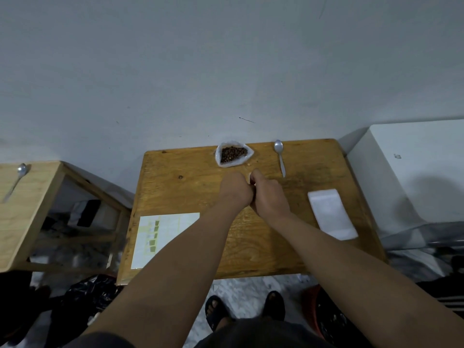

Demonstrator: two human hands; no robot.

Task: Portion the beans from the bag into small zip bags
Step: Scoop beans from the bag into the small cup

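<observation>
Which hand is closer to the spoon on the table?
The right hand. It sits just below and left of the spoon; the left hand is beyond it, farther left, pressed against the right.

the bag of beans point(234, 154) is sitting at the far edge of the desk point(190, 187), with a spoon point(280, 156) lying to its right. a sheet of paper point(160, 237) is lying near left, a stack of small zip bags point(331, 213) near right.

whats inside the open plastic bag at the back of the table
The plastic bag holds a pile of dark brown beans, visible through its open top. How deep the pile goes is hidden by the top layer and the bag's folded rim.
</observation>
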